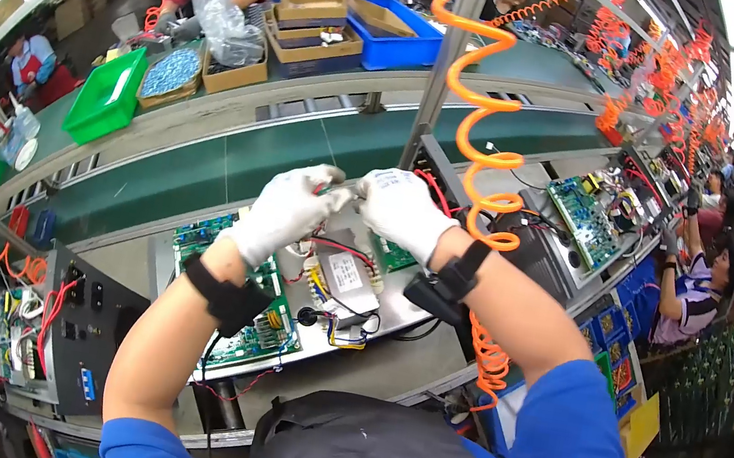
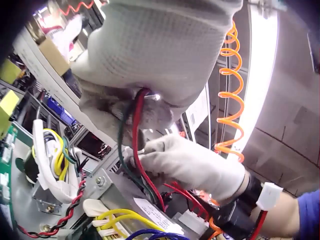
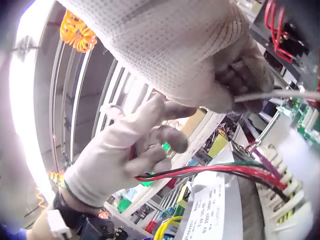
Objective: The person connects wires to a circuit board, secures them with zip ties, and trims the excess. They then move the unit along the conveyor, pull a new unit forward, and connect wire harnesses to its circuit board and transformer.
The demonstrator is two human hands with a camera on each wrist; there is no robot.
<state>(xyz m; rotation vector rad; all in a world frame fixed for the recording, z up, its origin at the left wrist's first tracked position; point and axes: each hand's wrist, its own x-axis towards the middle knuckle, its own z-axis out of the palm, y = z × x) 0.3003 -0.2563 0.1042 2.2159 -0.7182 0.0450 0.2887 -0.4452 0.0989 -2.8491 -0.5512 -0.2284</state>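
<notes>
My gloved left hand [image 1: 284,213] grips a bundle of red, green and black wires [image 3: 200,171], which runs down to a white terminal block [image 3: 285,202] beside a labelled metal box [image 1: 345,276]. Close by on the right, my gloved right hand [image 1: 406,214] has curled fingers; a thin pale cable [image 3: 277,94] passes into them in the right wrist view. Both hands are above the box, fingertips near each other. In the left wrist view the red wire [image 2: 136,130] enters my left fist, whose fingertips are partly hidden.
A green circuit board [image 1: 279,321] lies on the metal plate left of the box. An orange coiled hose [image 1: 490,104] hangs right of my hands. Behind runs a green conveyor [image 1: 252,161]; an open black chassis [image 1: 83,327] stands at left, and people sit at right.
</notes>
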